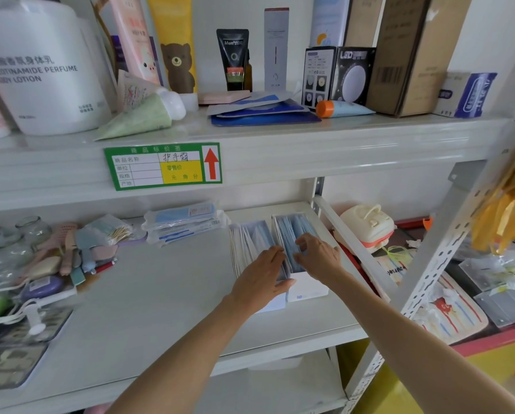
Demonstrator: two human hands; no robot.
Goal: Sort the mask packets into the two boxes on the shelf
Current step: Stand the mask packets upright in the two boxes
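Two white open boxes stand side by side on the lower shelf. The left box (275, 303) holds white-edged mask packets (250, 243). The right box (308, 289) holds blue mask packets (292, 231) standing on edge. My left hand (262, 274) lies over the wall between the boxes, fingers pressed against the blue packets. My right hand (317, 255) reaches into the right box from the right, fingertips pinching the blue packets. A stack of loose mask packets (181, 222) lies at the back of the shelf, left of the boxes.
A slanted shelf brace (354, 249) runs just right of the boxes. Soaps, brushes and cotton swabs (71, 249) crowd the shelf's left end. The upper shelf (250, 150) carries lotion bottles, tubes and cartons. The shelf surface (166, 291) in front of the loose stack is bare.
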